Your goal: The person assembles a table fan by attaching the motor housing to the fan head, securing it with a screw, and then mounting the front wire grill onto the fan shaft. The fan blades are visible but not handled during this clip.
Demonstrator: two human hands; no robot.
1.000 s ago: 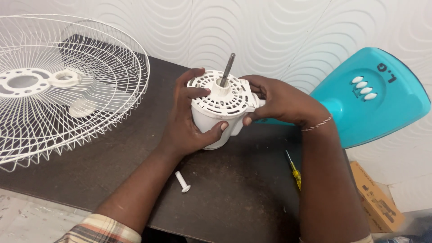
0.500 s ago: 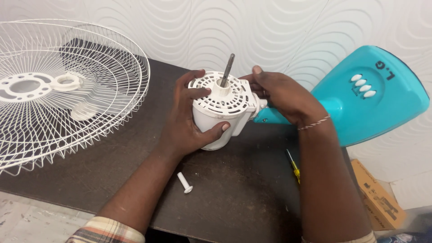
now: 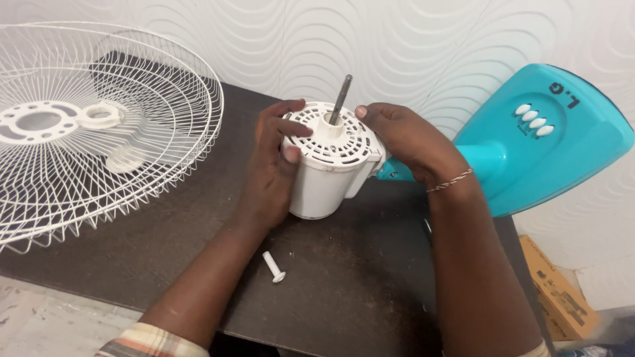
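Note:
A white fan motor housing (image 3: 327, 178) stands on the dark table (image 3: 357, 277), its grilled face up and a metal shaft (image 3: 340, 98) sticking out of the middle. My left hand (image 3: 272, 165) clasps the housing's left side, fingers over the rim. My right hand (image 3: 403, 135) grips the right rim, thumb on the top face. The housing joins a turquoise fan base (image 3: 549, 139) with white buttons at the right.
A white wire fan guard (image 3: 86, 132) lies at the left of the table. A small white plastic pin (image 3: 274, 266) lies near the front edge. A cardboard box (image 3: 559, 291) sits lower right, below the table. A patterned white wall is behind.
My left thumb has left the housing's front and now rests on its side. My right hand has shifted onto the top rim. My right arm now hides the yellow screwdriver.

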